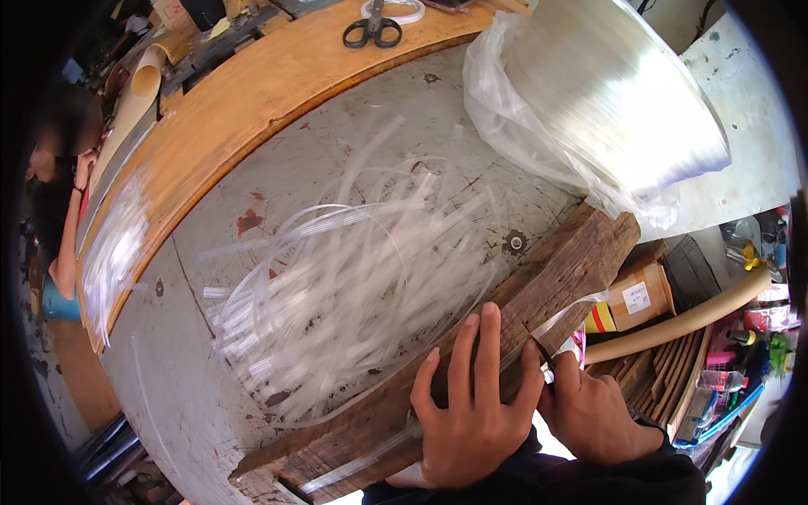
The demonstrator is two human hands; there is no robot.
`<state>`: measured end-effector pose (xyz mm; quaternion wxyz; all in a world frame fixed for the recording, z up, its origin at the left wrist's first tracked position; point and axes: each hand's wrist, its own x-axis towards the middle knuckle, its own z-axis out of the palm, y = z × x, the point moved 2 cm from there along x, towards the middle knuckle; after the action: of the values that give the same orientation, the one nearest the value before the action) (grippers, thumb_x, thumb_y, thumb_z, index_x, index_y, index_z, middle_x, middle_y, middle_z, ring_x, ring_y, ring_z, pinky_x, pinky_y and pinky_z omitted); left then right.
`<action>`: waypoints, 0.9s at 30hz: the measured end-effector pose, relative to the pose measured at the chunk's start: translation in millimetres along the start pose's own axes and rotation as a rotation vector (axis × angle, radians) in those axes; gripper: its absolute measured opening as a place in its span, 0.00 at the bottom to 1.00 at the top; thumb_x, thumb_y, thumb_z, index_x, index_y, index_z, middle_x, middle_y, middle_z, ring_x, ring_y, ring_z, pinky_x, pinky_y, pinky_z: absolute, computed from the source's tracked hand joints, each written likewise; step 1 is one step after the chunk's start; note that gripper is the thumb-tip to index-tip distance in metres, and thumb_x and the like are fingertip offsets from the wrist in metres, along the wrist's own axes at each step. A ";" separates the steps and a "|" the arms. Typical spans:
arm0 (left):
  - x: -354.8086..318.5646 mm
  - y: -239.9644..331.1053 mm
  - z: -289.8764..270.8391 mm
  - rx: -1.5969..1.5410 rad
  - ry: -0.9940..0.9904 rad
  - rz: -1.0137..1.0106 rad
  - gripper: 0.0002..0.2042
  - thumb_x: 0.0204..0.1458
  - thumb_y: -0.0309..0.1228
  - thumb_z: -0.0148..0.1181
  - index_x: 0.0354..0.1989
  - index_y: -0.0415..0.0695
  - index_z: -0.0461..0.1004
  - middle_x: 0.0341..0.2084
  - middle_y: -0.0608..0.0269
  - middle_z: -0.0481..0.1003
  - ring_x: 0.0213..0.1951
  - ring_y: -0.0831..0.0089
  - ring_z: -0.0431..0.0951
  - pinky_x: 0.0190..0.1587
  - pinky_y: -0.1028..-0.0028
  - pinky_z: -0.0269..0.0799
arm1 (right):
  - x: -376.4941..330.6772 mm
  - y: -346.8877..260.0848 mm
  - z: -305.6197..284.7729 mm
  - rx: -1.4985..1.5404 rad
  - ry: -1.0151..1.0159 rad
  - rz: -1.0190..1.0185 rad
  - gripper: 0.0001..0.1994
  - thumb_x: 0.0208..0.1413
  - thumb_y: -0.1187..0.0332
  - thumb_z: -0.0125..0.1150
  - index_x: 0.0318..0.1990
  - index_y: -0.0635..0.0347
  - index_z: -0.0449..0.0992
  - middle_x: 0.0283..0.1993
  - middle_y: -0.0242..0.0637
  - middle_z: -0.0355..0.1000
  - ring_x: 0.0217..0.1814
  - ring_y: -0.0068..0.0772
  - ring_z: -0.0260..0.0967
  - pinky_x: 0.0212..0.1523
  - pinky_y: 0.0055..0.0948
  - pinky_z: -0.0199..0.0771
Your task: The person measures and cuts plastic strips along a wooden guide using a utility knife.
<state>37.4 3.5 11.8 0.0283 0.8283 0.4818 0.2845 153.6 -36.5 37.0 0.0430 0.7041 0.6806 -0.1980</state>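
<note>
My left hand [475, 412] lies palm down with its fingers spread over the weathered wooden beam [581, 261] that runs along the near edge, slanting from near left up to the right. My right hand [602, 412], just beside it on the right, is curled round a thin dark tool [545, 358], mostly hidden by my fingers, whose tip points at the wood by my left thumb. A clear strip [572, 316] shows on the beam right of my hands, and another clear length [362, 463] lies along it to the left; whether they are one piece under my palm, I can't tell. Past the beam on the right sit a cardboard box [644, 295] and a long tan tube [682, 332]. Beyond my fingers, in the middle of the scratched grey table [168, 370], a tangled pile of clear strips [353, 295] is heaped, somewhat blurred. Farther off to the right stands a big reel [606, 93] of shiny clear material, with loose plastic wrap [497, 101] round its left side. Along the far side curves a wooden board [252, 109], with a bundle of clear strips [118, 244] on its left end and black-handled scissors [372, 32] by a whitish ring [410, 17] at its far end. Another person [67, 244] is at the far left, beyond the board.
</note>
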 end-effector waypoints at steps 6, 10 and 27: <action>11.1 6.4 -5.5 -0.051 0.004 -0.054 0.03 0.48 0.34 0.53 0.29 0.57 0.73 0.42 0.58 0.75 0.42 0.69 0.75 0.46 0.65 0.58 | -2.1 -1.6 -18.8 -0.030 -0.068 0.031 0.15 0.52 0.61 0.53 0.32 0.65 0.61 0.18 0.43 0.67 0.13 0.47 0.67 0.12 0.42 0.68; 7.2 0.7 -5.0 -0.049 -0.007 -0.098 0.03 0.48 0.34 0.53 0.29 0.57 0.73 0.42 0.58 0.75 0.43 0.70 0.75 0.46 0.65 0.58 | 9.5 -2.2 -12.1 0.014 -0.111 -0.043 0.15 0.53 0.61 0.52 0.34 0.65 0.60 0.17 0.43 0.67 0.12 0.47 0.66 0.12 0.43 0.68; -8.6 -3.1 -16.4 -0.257 0.021 -0.056 0.26 0.46 0.36 0.60 0.54 0.42 0.63 0.50 0.55 0.68 0.52 0.66 0.68 0.56 0.59 0.55 | -27.1 4.9 -22.7 0.168 0.196 0.004 0.14 0.55 0.64 0.53 0.35 0.65 0.59 0.15 0.49 0.65 0.17 0.52 0.67 0.17 0.42 0.64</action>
<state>23.5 -5.5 20.8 0.1369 0.8012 0.4645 0.3516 163.6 -54.9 66.0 -0.0825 0.7224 0.6612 -0.1848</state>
